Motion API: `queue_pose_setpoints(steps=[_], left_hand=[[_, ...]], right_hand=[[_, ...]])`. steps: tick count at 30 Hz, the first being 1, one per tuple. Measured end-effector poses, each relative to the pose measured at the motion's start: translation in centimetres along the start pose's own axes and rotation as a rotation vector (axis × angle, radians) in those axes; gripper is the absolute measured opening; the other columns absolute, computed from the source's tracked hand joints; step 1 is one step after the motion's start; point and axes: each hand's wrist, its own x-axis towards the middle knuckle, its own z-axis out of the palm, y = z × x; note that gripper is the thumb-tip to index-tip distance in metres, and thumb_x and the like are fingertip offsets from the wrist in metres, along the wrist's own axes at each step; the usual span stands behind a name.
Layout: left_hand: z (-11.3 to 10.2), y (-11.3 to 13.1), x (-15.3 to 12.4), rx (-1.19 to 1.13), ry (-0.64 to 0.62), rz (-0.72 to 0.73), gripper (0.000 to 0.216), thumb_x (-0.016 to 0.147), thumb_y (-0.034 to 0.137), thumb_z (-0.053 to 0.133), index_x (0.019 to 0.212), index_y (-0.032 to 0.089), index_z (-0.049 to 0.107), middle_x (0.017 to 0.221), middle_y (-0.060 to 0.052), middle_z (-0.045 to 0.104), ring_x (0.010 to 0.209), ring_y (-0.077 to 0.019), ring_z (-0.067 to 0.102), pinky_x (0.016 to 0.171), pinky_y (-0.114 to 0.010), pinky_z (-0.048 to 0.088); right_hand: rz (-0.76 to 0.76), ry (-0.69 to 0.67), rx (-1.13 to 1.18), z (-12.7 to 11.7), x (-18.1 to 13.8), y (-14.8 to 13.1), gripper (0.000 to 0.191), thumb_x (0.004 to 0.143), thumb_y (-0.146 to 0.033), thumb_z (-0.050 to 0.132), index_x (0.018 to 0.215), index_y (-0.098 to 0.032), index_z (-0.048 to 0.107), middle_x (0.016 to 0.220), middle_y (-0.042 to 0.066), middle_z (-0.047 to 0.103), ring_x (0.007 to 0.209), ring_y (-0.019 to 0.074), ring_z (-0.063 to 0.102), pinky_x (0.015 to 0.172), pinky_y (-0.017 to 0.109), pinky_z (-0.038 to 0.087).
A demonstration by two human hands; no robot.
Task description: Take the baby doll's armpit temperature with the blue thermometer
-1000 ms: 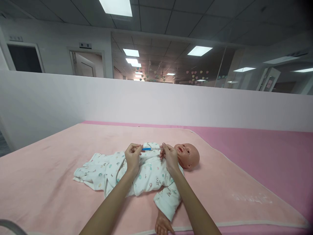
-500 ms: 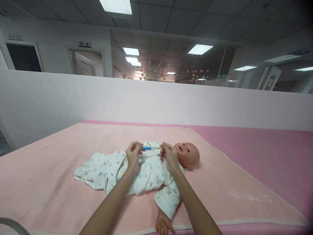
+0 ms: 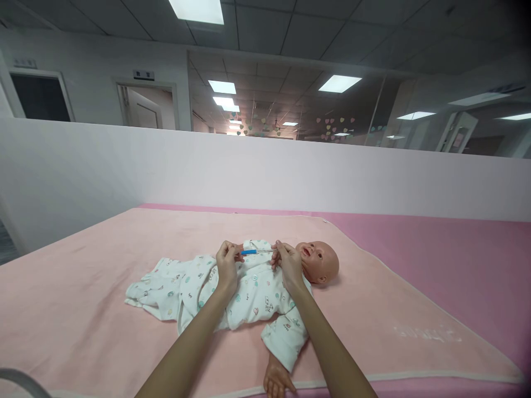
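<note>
Dark tiled ceiling [image 3: 323, 27] across the top, lit panels in it. Glass section behind, heart-shaped decals [image 3: 335, 126] on it. White partition [image 3: 265, 171] runs full width behind the work area. Open door [image 3: 143, 109] beyond it, upper left. Pink worktop [image 3: 448, 260] in front, mostly covered by a peach blanket [image 3: 103, 254]; pink shows at right and as a strip at the back. Blanket has a pale edge, faint white lettering [image 3: 427, 334] near its right side, too blurred to read.

Baby doll [image 3: 265, 296] lies face up on the blanket, bald head [image 3: 321, 263] to the right, lower body to the left. White printed outfit [image 3: 251, 304] on it, flat and loose at the leg end. Near sleeve [image 3: 285, 338] points toward the viewer; doll's hand [image 3: 277, 380] sticks out at the blanket's front edge.

Both forearms come in from the bottom, across the doll. Left hand [image 3: 226, 266] over the doll's middle, fingers pinching the blue end of a thin stick [image 3: 249, 252]. Right hand [image 3: 291, 267] by the doll's chin, fingers pinched together on the clear end. Stick is roughly level, above the doll's torso, between the two hands. Can't tell whether either hand touches the outfit.
</note>
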Motion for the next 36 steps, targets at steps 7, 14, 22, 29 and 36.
queue_pose_setpoints(steps=[7,14,22,29,36], left_hand=[[0.01,-0.19,0.18,-0.003,0.036,-0.006,0.015,0.06,0.013,0.042,0.054,0.018,0.029,0.054,0.005,0.034,0.044,-0.0065,0.034,0.044,-0.019,0.036],[0.06,-0.46,0.45,-0.014,0.09,-0.074,0.01,0.055,0.013,0.039,0.055,0.019,0.03,0.049,0.006,0.027,0.04,-0.0068,0.027,0.037,-0.018,0.033],[0.23,-0.5,0.41,-0.051,0.077,-0.126,0.011,0.054,0.013,0.04,0.063,0.019,0.036,0.047,0.008,0.03,0.037,-0.0062,0.026,0.035,-0.016,0.033],[0.3,-0.43,0.2,-0.038,0.073,-0.121,0.011,0.053,0.014,0.039,0.063,0.02,0.035,0.047,0.007,0.027,0.038,-0.0068,0.024,0.033,-0.016,0.027],[0.02,-0.63,0.21,0.046,0.073,-0.123,0.011,0.055,0.015,0.038,0.064,0.02,0.034,0.046,0.008,0.024,0.036,-0.0069,0.023,0.032,-0.016,0.021]], right_hand=[[-0.003,0.0,-0.009,0.09,-0.14,-0.24,0.035,0.068,-0.05,0.061,0.065,-0.015,0.059,0.047,-0.003,0.05,0.038,0.0088,0.047,0.033,0.019,0.034],[-0.004,-0.002,-0.018,0.1,-0.07,-0.15,0.037,0.068,-0.052,0.06,0.065,-0.015,0.058,0.046,-0.003,0.05,0.038,0.0089,0.047,0.033,0.02,0.034],[-0.005,0.001,-0.017,0.1,-0.04,-0.13,0.038,0.068,-0.053,0.06,0.065,-0.015,0.058,0.047,-0.003,0.05,0.038,0.0086,0.047,0.033,0.019,0.034],[-0.008,0.0,-0.015,0.1,-0.05,-0.12,0.036,0.068,-0.051,0.061,0.065,-0.014,0.057,0.046,-0.003,0.05,0.037,0.0086,0.047,0.033,0.019,0.034],[-0.012,-0.001,-0.025,0.05,0.03,0.01,0.034,0.069,-0.049,0.061,0.065,-0.015,0.058,0.046,-0.003,0.05,0.037,0.0089,0.047,0.033,0.019,0.035]])
